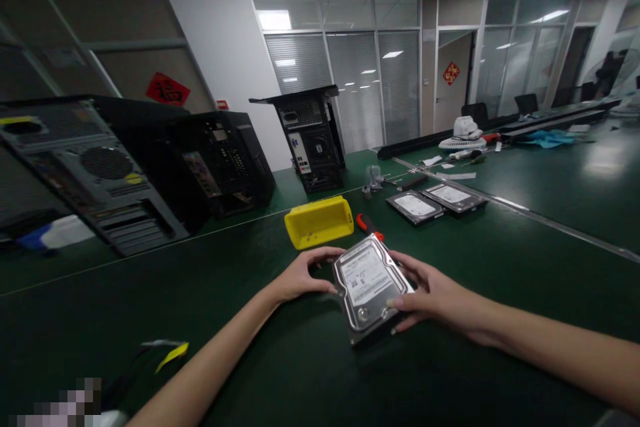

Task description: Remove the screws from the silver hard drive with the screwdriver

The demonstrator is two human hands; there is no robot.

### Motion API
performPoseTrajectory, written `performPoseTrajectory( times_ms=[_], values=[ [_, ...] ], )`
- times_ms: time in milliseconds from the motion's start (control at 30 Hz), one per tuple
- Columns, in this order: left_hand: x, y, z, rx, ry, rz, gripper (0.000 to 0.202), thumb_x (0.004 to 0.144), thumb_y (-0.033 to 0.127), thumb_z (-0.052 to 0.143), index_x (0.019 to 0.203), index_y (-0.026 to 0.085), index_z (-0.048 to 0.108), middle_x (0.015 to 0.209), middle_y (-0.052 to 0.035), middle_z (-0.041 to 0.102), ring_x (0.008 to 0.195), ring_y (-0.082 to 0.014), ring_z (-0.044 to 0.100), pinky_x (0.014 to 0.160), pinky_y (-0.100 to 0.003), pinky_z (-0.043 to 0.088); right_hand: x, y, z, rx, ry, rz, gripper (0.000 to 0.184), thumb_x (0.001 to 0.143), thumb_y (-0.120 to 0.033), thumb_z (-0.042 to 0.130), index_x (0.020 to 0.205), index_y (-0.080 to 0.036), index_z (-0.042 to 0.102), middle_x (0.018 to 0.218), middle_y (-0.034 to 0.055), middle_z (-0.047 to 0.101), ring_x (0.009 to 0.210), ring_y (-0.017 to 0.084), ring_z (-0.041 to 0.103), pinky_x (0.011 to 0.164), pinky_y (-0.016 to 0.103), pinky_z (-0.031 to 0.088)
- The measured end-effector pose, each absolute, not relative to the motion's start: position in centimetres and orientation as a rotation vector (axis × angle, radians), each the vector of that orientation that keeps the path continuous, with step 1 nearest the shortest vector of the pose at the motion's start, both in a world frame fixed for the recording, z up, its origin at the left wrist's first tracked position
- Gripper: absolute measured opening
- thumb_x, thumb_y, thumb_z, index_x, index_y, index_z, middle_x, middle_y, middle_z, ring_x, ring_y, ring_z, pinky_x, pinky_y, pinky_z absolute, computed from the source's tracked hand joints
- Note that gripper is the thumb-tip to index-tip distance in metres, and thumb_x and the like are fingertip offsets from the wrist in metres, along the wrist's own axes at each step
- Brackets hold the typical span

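Note:
A silver hard drive (367,277) with a white label is held tilted above the green table, its label side facing up toward me. My right hand (433,293) grips its right edge, thumb over the top face and fingers beneath. On the other side, my left hand (307,273) curves around the upper left edge, thumb and fingers at the drive. Just beyond it lies a screwdriver (369,225) with a red and black handle, partly hidden by the drive. A yellow bin (320,223) sits to its left, with a few small bits inside.
Two more hard drives (414,205) lie at the right. Several black computer cases (313,140) stand at the back and left. A metal strip (565,227) crosses the table. A white fan (463,133), tools and a blue cloth (550,139) lie farther back. Yellow-tipped cables (171,355) are at lower left.

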State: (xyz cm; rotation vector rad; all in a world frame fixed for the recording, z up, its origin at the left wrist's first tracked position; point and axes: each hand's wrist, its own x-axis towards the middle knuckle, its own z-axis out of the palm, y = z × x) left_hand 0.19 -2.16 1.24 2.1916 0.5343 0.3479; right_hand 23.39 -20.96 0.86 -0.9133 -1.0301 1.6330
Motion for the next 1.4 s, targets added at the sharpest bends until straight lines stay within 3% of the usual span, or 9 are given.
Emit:
performPoseTrajectory(
  times_ms=[267, 467, 533, 600, 667, 733, 867, 1400],
  values=[
    [0.2, -1.8, 0.8, 2.120, 0.588, 0.440, 0.073, 0.062, 0.026, 0.075, 0.128, 0.025, 0.043, 0.133, -0.0080, 0.046, 0.119, -0.0264, 0.044, 0.100, -0.045, 0.032, 24.0, -20.3, 1.4, -0.840, -0.812, 1.666, 0.091, 0.066, -0.006, 0.068, 0.138, -0.024, 0.016, 0.139, 0.0092, 0.031, 0.102, 0.018, 0.057, 0.077, 0.024, 0.055],
    [2.3, -3.5, 0.1, 1.795, 0.548, 0.645, 0.076, 0.078, 0.031, 0.061, 0.140, 0.025, 0.018, 0.129, -0.0120, 0.048, 0.101, -0.0188, 0.056, 0.092, -0.038, 0.040, 26.1, -19.3, 1.9, -0.778, -0.668, 1.591, 0.071, 0.075, -0.003, 0.058, 0.136, -0.019, 0.025, 0.121, 0.0108, 0.050, 0.082, 0.007, 0.060, 0.071, 0.016, 0.052],
    [3.0, -4.6, 0.2, 1.829, 0.613, 0.675, 0.063, 0.084, 0.034, 0.052, 0.138, 0.025, 0.023, 0.123, -0.0104, 0.053, 0.091, -0.0156, 0.059, 0.085, -0.034, 0.043, 27.4, -18.7, 2.1, -0.784, -0.632, 1.520, 0.061, 0.077, -0.002, 0.054, 0.132, -0.019, 0.033, 0.115, 0.0086, 0.053, 0.079, 0.006, 0.059, 0.069, 0.017, 0.051],
    [3.4, -5.7, 0.4, 1.949, 0.592, 0.627, 0.047, 0.086, 0.037, 0.048, 0.130, 0.021, 0.039, 0.107, -0.0074, 0.061, 0.087, -0.0147, 0.059, 0.083, -0.031, 0.043, 29.1, -17.8, 2.4, -0.816, -0.586, 1.412, 0.039, 0.084, -0.014, 0.051, 0.123, -0.014, 0.043, 0.110, 0.0082, 0.053, 0.082, 0.010, 0.057, 0.068, 0.025, 0.051],
    [3.4, -6.5, 0.7, 2.109, 0.599, 0.503, 0.034, 0.086, 0.040, 0.048, 0.107, 0.017, 0.060, 0.093, -0.0050, 0.065, 0.084, -0.0148, 0.058, 0.078, -0.027, 0.043, 31.0, -16.5, 2.6, -0.873, -0.540, 1.323, 0.032, 0.087, -0.026, 0.049, 0.116, -0.012, 0.049, 0.108, 0.0087, 0.053, 0.090, 0.014, 0.055, 0.074, 0.032, 0.050],
    [3.3, -7.0, 0.8, 2.207, 0.611, 0.413, 0.036, 0.086, 0.044, 0.046, 0.090, 0.014, 0.066, 0.076, -0.0032, 0.065, 0.072, -0.0130, 0.057, 0.069, -0.023, 0.041, 32.8, -14.7, 2.7, -0.934, -0.506, 1.250, 0.033, 0.087, -0.030, 0.048, 0.115, -0.012, 0.049, 0.110, 0.0092, 0.052, 0.094, 0.016, 0.054, 0.078, 0.035, 0.048],
    [3.2, -7.0, 0.9, 2.260, 0.630, 0.379, 0.041, 0.086, 0.047, 0.044, 0.083, 0.013, 0.067, 0.062, -0.0007, 0.059, 0.060, -0.0103, 0.052, 0.060, -0.020, 0.038, 35.6, -11.3, 2.1, -1.023, -0.484, 1.144, 0.033, 0.088, -0.032, 0.047, 0.115, -0.013, 0.050, 0.112, 0.0095, 0.052, 0.097, 0.016, 0.053, 0.082, 0.036, 0.047],
    [3.0, -6.8, 0.5, 2.283, 0.624, 0.324, 0.043, 0.086, 0.050, 0.042, 0.087, 0.014, 0.066, 0.065, -0.0001, 0.058, 0.062, -0.0101, 0.051, 0.062, -0.020, 0.037, 38.6, -7.9, 0.3, -1.225, -0.577, 1.210, 0.034, 0.087, -0.032, 0.047, 0.115, -0.013, 0.050, 0.112, 0.0095, 0.052, 0.097, 0.017, 0.053, 0.082, 0.037, 0.047]
  ],
)
